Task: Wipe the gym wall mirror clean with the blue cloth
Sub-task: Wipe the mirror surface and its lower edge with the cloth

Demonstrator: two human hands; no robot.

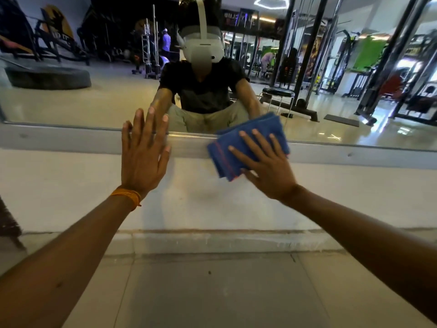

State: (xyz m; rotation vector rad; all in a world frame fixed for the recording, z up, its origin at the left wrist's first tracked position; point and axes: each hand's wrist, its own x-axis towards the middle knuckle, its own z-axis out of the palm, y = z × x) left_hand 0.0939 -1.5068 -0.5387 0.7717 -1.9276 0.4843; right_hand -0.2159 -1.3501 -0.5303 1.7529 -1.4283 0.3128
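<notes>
blue cloth (248,147): partly covered by the flat right hand (267,166)
mirror (94,95): cut off at top and both sides
forearms: run out of the bottom corners
reflected gym machines: blurred, types unclear

Mirrored letters on a dark sign (238,18) reflected in the mirror (71,102), seemingly "CLUB", otherwise unreadable

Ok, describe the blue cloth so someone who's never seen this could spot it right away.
Find the wall mirror and follow its metal bottom frame rightwards. The blue cloth lies folded across that frame, pressed flat under the right hand. It is the only blue thing there, with a thin red stripe; the left hand is bare.
</notes>
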